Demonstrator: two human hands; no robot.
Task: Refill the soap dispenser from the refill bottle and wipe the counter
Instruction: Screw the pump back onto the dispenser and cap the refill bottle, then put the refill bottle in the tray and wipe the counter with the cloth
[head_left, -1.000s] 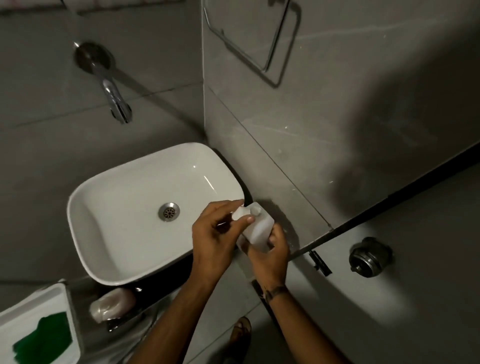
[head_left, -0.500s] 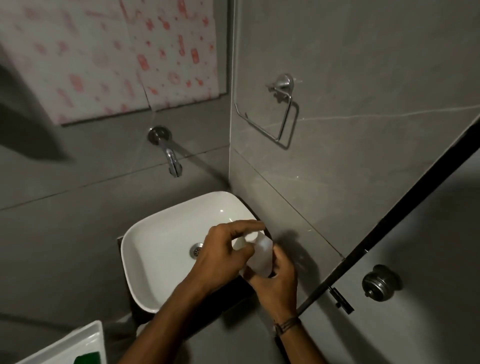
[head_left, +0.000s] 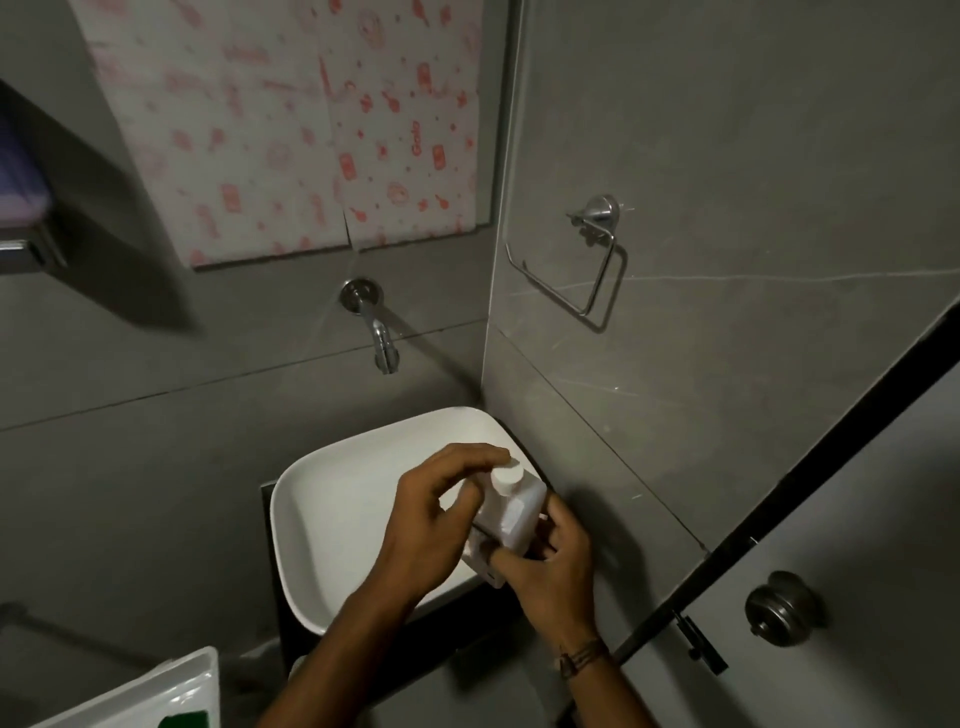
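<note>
So the person is holding a small white bottle (head_left: 511, 512) over the right edge of the white sink (head_left: 332, 499), tucked into the corner by the grey wall. The right hand (head_left: 553, 564) is wrapping around the lower body of the bottle and gripping it firmly, while the left hand (head_left: 434, 512) is reaching over the top with fingertips (head_left: 496, 457) curling around the white cap (head_left: 506, 475) — looks like a pinch on the cap, probably twisting it off or on, hard to say which. Can't honestly tell if this is the refill bottle or the dispenser itself. I'd guess we're at the opening stage, nothing being poured yet. Next bit needs the bottle kept upright and the cap parked somewhere it won't roll into the sink — and the green cloth (head_left: 184, 719) in the white tray (head_left: 130, 696) at bottom left is waiting for the wipe-down.
</note>
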